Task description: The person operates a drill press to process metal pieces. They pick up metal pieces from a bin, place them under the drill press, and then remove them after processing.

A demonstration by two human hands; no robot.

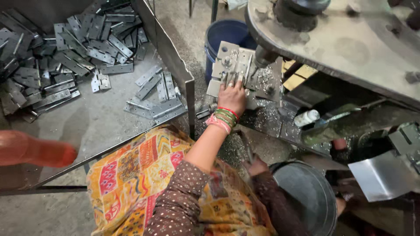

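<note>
Grey hinges (65, 57) were heaped upper left, while one hinge (234, 74) was pressed flat under the drill (264, 56) by the left hand (232, 97); the right hand (256, 167) was seen gripping something unclear.

My right hand (256, 167) is mostly hidden, grip unclear; orange blur (35, 150) at left edge, can't ID; dark tub (306, 196) cut off at bottom.
</note>
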